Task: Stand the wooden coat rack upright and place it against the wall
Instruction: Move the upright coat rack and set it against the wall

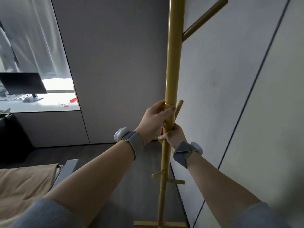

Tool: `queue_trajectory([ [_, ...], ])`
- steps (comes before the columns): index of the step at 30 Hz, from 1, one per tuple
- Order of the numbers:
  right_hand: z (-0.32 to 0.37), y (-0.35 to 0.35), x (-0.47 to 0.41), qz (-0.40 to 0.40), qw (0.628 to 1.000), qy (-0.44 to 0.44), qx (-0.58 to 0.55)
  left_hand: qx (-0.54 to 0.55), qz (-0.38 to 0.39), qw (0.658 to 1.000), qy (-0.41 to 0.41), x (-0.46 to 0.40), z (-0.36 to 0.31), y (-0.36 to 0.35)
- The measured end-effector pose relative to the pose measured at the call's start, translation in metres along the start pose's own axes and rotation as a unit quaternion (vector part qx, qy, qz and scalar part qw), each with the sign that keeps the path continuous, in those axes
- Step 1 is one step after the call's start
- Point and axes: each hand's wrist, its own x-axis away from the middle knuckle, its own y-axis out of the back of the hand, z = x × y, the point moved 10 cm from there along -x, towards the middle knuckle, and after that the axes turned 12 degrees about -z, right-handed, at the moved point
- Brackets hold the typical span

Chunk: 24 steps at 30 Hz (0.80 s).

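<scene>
Sleeves: grey-blue ribbed cuffs (47,213), pushed up both forearms.
Right hand (174,135): fist wrapped round yellow-painted wooden coat rack pole (171,71).
Left hand (154,119): just above the right, fingers curled round the pole.
Rack: upright, cross base (148,223) on floor below both hands, close beside pale panelled wall (230,79).

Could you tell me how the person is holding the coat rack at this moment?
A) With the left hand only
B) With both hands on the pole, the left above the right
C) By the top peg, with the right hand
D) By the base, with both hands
B: the left hand grips the coat rack pole above the right hand, both at mid-height.
</scene>
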Motion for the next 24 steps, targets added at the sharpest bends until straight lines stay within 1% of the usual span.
queue_trajectory([
  [5,0.001,-0.030,-0.088,0.006,0.999,-0.004,-0.037,-0.022,-0.015,1.000,-0.003,-0.091,0.033,0.011],
  [8,-0.001,-0.060,-0.144,0.012,0.998,-0.012,-0.059,-0.027,-0.026,0.999,-0.013,-0.153,0.055,0.019],
  [11,-0.005,-0.092,-0.198,0.019,0.998,-0.013,-0.059,-0.047,-0.022,0.998,-0.029,-0.216,0.080,0.026],
  [13,-0.003,-0.098,-0.215,0.026,0.998,-0.012,-0.055,-0.061,-0.020,0.997,-0.052,-0.236,0.080,0.025],
  [17,0.014,-0.129,-0.279,0.017,0.999,-0.011,-0.045,-0.074,-0.016,0.995,-0.059,-0.315,0.091,0.035],
  [18,0.023,-0.139,-0.310,0.015,0.999,-0.002,-0.051,-0.072,-0.010,0.996,-0.059,-0.349,0.093,0.036],
  [20,0.036,-0.146,-0.330,0.031,0.998,0.003,-0.051,-0.077,-0.005,0.995,-0.069,-0.375,0.092,0.037],
  [24,0.036,-0.155,-0.386,0.056,0.998,-0.016,-0.032,-0.092,0.008,0.993,-0.069,-0.436,0.105,0.031],
])
